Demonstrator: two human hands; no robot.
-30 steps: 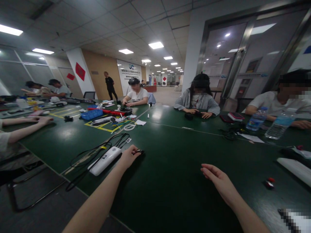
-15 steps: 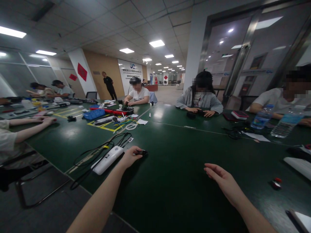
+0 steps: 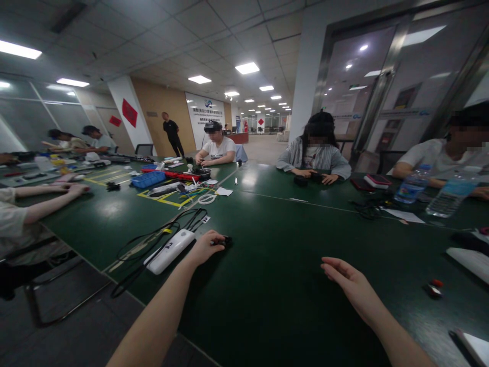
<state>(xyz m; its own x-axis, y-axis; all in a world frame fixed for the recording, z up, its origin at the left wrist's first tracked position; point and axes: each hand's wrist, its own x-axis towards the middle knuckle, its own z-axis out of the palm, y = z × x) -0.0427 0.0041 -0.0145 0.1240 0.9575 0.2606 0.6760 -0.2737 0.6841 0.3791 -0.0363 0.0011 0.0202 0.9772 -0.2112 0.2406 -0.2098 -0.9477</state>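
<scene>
My left hand (image 3: 207, 246) rests on the dark green table (image 3: 275, 285), its fingers closed on a small black object (image 3: 226, 240) that I cannot make out well. Just left of that hand lies a white oblong device (image 3: 168, 251) marked with a 2, with black cables (image 3: 153, 239) looped around it. My right hand (image 3: 349, 284) hovers low over the table to the right, fingers stretched out and slightly curled, holding nothing. A small red and black item (image 3: 434, 287) lies further right of it.
Other people sit around the table, with hands and arms on it at left and far right. Water bottles (image 3: 450, 196), a blue tray (image 3: 148, 179), yellow tape marks, papers and cables lie farther off. A white slab (image 3: 469, 263) sits at the right edge.
My left fingers have curled a little tighter over the small black object. The view has shifted slightly; my right hand has stayed almost still.
</scene>
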